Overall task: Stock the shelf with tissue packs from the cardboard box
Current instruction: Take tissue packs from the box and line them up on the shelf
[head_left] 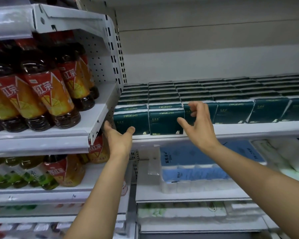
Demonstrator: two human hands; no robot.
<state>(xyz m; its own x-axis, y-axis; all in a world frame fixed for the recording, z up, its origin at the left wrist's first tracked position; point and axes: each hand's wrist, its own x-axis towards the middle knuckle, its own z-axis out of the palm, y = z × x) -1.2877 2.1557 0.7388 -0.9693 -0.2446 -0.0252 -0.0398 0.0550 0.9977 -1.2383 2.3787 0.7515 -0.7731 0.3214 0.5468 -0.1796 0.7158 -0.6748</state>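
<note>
Rows of dark green tissue packs point(164, 120) fill the white shelf point(248, 129) on the right, standing upright several rows deep. My left hand point(118, 138) is at the left end of the front row, fingers straight beside the leftmost pack point(130, 119) and thumb touching its front. My right hand point(199, 123) hovers in front of the third pack of the front row, fingers loosely spread, thumb near the second pack's right edge. It holds nothing. The cardboard box is out of view.
Red-labelled tea bottles point(41, 94) crowd the shelf to the left, its edge close to my left hand. A perforated white upright point(116, 54) divides the two bays. Blue and white tissue bundles point(193, 163) lie on the shelf below.
</note>
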